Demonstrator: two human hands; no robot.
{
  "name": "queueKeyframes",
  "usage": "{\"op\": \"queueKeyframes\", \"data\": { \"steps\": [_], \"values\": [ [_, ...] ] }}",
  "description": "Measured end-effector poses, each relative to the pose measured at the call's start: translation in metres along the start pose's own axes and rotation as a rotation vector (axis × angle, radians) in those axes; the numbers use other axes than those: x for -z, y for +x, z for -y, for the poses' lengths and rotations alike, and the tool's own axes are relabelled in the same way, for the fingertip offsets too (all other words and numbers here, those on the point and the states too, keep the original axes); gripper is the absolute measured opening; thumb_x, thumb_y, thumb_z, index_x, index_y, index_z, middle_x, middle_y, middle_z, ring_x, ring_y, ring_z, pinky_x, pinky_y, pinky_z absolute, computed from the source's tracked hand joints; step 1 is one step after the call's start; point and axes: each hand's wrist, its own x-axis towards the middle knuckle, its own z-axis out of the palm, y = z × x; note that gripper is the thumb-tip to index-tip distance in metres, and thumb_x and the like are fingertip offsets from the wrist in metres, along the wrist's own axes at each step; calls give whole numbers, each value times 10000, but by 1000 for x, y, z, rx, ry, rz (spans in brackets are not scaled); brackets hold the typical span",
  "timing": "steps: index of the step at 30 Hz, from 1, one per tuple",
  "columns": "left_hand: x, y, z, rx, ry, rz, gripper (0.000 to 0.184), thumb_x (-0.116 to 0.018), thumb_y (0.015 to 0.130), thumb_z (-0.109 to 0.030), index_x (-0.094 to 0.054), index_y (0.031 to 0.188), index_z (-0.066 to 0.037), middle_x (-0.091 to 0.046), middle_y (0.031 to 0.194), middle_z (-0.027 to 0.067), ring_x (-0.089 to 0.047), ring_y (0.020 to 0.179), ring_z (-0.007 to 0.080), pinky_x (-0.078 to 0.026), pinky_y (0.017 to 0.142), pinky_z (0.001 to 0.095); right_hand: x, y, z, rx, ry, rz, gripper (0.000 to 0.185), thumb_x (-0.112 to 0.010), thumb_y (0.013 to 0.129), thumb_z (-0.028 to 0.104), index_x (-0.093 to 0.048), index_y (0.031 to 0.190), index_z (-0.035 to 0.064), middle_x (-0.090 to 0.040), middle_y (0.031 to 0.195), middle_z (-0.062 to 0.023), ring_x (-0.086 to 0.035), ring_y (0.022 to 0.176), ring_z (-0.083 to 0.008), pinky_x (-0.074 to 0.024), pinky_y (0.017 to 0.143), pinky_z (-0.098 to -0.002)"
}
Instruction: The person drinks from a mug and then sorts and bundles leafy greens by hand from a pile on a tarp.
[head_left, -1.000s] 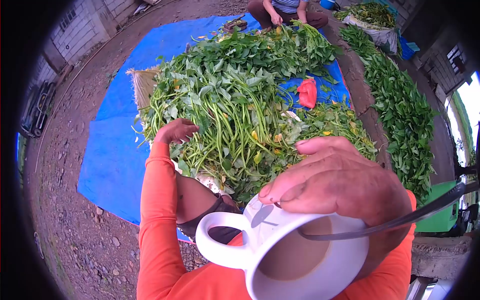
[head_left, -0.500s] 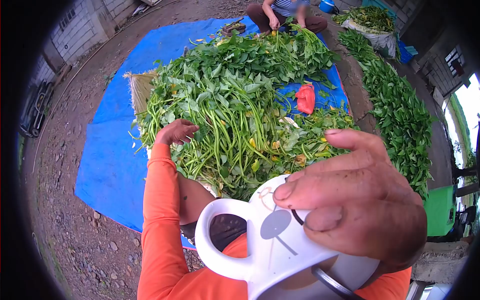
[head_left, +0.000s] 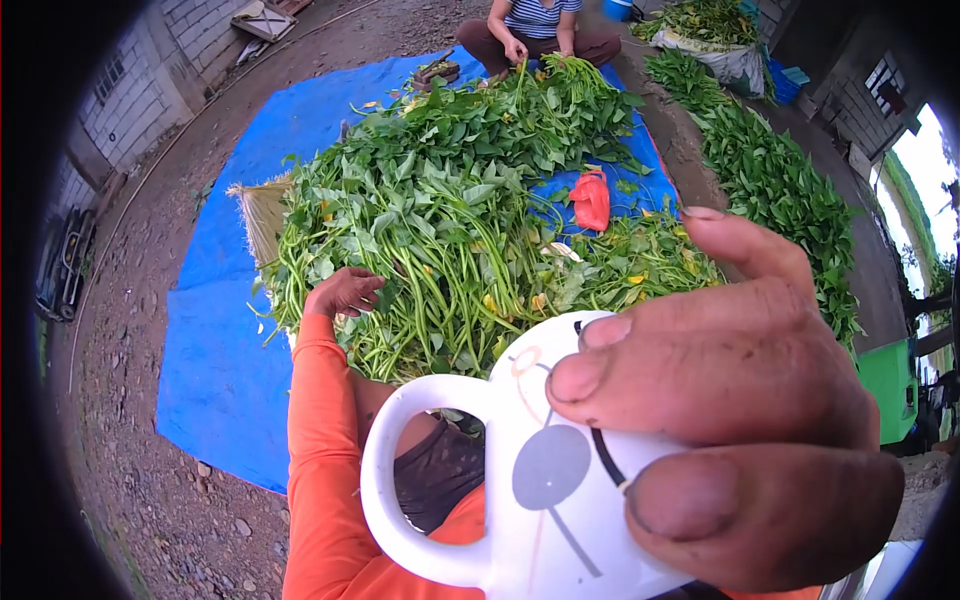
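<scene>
Close to the camera, my right hand [head_left: 760, 400] grips a white mug [head_left: 460, 560] with a grey oval and thin lines printed on it. The mug is tilted, and its handle points left, away from the fingers. My left hand [head_left: 345, 292] is stretched forward at the left edge of a big heap of leafy green stems [head_left: 430, 270]. Its fingers are loosely bent and apart, with nothing seen in them; whether they touch the stems I cannot tell.
A blue tarp [head_left: 220, 350] lies under the heap, with a red plastic bag [head_left: 590, 200] on it. Across from me sits a person [head_left: 535, 35] handling stems. More greens [head_left: 770, 180] line the right side, near a full sack [head_left: 720, 62]. A green container [head_left: 885, 390] stands at right.
The mug and my right hand have come nearer the camera, and the mug is tipped differently. The view has shifted slightly. My left hand stays beside the heap.
</scene>
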Motion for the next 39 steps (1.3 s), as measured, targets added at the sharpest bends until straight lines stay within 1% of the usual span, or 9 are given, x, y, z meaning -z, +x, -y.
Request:
{"op": "queueKeyframes", "data": {
  "steps": [12,18,23,26,27,29,31,35,39],
  "values": [
    [1,2,1,-37,9,-7,561,-737,978,-520,-660,1319,-81,-773,1085,66,-761,874,163,-590,673,312,11,10,-1,-8,-20,-10,287,-778,891,102,-657,1131,202,-790,1095,-51,-755,985,-235,-438,1107,-594],
    [-9,-47,-2,-379,285,-131,546,-722,992,-520,-665,1309,-79,-772,1087,66,-761,878,159,-599,676,310,12,18,9,-32,-40,31,268,-766,899,114,-680,1137,202,-789,1129,-39,-750,1031,-224,-421,1128,-590],
    [-21,-53,14,-537,131,-225,554,-718,993,-523,-663,1312,-73,-770,1083,68,-757,855,157,-600,666,312,22,29,13,-149,-81,260,256,-756,906,124,-700,1142,203,-788,1158,-29,-746,1070,-214,-407,1145,-587],
    [-18,-70,-2,-443,57,-211,561,-724,991,-520,-659,1320,-71,-772,1076,68,-752,831,154,-600,657,312,19,18,-11,-258,-81,501,227,-735,909,147,-746,1130,200,-780,1213,11,-717,1165,-168,-379,1176,-571],
    [-11,-53,-13,-238,20,-158,564,-725,989,-521,-658,1321,-71,-772,1075,68,-751,828,153,-600,655,312,5,2,-28,-291,-20,489,216,-727,909,157,-763,1118,197,-774,1238,32,-698,1204,-143,-369,1186,-563],
    [-7,-47,-16,-45,-24,-119,568,-728,987,-522,-656,1331,-76,-774,1083,66,-750,824,152,-599,653,309,5,5,-44,-171,-88,613,174,-726,889,153,-763,1058,178,-761,1280,57,-670,1259,-125,-372,1184,-549],
    [-10,-53,-12,-69,-37,-148,570,-729,986,-520,-653,1349,-86,-777,1099,64,-750,822,150,-598,652,306,4,6,-63,15,-192,718,133,-725,876,145,-759,1002,165,-754,1305,70,-654,1289,-115,-377,1178,-537],
    [4,-16,4,-51,31,-24,556,-730,985,-513,-665,1349,-98,-780,1119,63,-753,843,152,-600,675,310,0,4,-45,22,144,408,331,-830,772,210,-718,1081,173,-753,1306,-38,-694,1251,-182,-390,1155,-554],
    [1,-18,6,-38,-13,-50,550,-736,981,-509,-675,1334,-91,-779,1122,73,-754,855,154,-605,692,315,14,11,-23,34,339,329,917,-964,623,163,-532,1430,116,-692,1365,-87,-660,1259,-313,-380,1109,-588]
  ]
}}
